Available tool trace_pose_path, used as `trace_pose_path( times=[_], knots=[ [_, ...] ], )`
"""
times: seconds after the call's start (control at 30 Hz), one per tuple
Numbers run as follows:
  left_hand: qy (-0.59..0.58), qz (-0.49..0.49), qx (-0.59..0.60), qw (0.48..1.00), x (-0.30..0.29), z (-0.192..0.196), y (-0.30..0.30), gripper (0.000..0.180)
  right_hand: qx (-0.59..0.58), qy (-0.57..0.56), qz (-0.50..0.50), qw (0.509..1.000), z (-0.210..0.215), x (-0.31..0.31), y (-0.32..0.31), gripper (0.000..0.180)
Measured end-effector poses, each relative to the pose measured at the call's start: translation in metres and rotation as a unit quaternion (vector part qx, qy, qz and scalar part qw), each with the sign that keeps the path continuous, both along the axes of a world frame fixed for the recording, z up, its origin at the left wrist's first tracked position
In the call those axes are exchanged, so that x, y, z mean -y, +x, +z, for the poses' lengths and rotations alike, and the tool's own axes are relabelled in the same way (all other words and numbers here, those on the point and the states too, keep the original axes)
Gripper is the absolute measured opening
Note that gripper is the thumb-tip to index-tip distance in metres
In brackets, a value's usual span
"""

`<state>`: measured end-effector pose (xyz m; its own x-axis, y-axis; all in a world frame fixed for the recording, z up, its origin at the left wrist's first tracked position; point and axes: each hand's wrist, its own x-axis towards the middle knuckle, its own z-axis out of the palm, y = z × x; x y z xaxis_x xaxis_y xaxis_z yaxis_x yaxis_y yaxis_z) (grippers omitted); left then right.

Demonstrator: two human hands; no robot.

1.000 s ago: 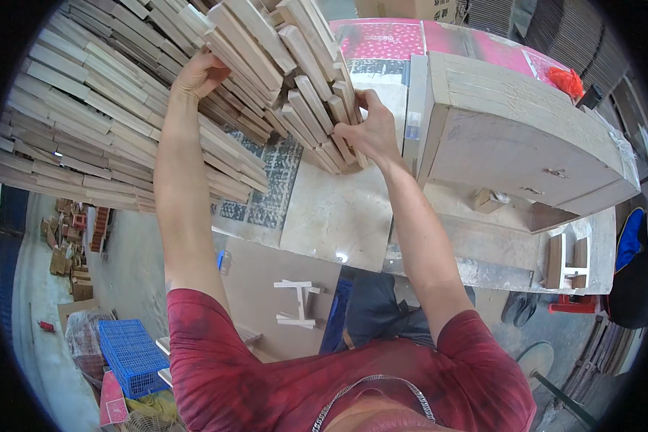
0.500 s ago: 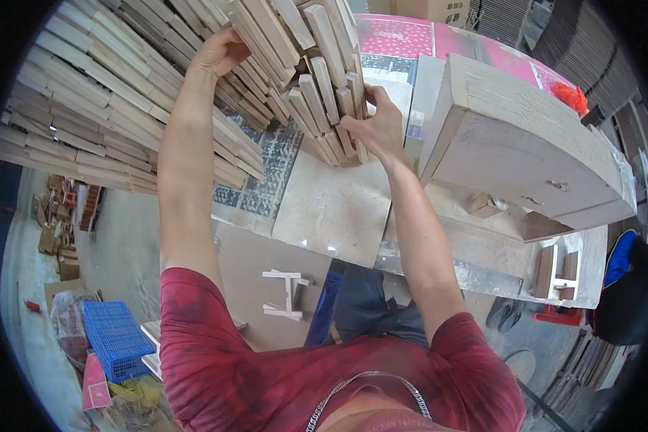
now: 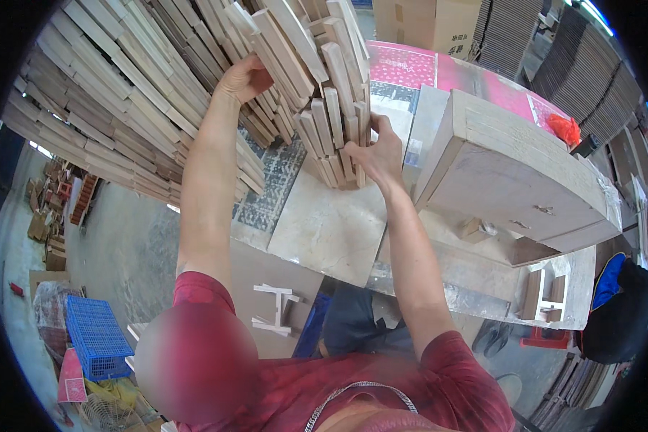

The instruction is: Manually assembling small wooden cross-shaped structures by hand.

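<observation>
A tall stack of pale wooden slats [image 3: 333,108] stands on the workbench [image 3: 327,223], its upper layers leaning and splayed unevenly. At the upper left side of the stack, my left hand [image 3: 246,81] curls against the slats, its fingertips partly hidden behind them. Lower on the right side, my right hand [image 3: 378,153] grips the slats, with the thumb on the near face and the fingers around the side. A larger pile of similar wooden slats [image 3: 115,86] rises at the left, close to my left forearm.
Right of the stack, a big box-shaped wooden cabinet [image 3: 518,173] sits on the bench. Small wooden frames lie at the bench's right end [image 3: 545,295] and below its front edge [image 3: 277,309]. A blue plastic crate [image 3: 99,337] is at lower left; cardboard stacks [image 3: 507,32] stand behind.
The whole view has shifted, so the stack and bench sit lower in the picture. Both hands stay against the stack, with little change in their hold.
</observation>
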<state>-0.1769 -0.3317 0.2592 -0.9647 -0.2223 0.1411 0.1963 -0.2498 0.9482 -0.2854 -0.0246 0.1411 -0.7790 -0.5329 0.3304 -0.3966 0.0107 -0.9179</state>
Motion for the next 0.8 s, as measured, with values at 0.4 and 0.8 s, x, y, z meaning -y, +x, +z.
trace_pose_path(
  times=[0.4,0.8],
  knots=[
    [-0.074,-0.004,-0.003,0.997,-0.005,-0.002,0.024,0.061,-0.017,0.011,0.008,1.000,0.006,-0.001,0.002,0.068],
    [0.005,0.323,-0.070,0.944,-0.127,-0.053,-0.020,0.101,-0.053,0.050,-0.063,0.995,0.014,-0.006,0.021,0.066]
  ],
)
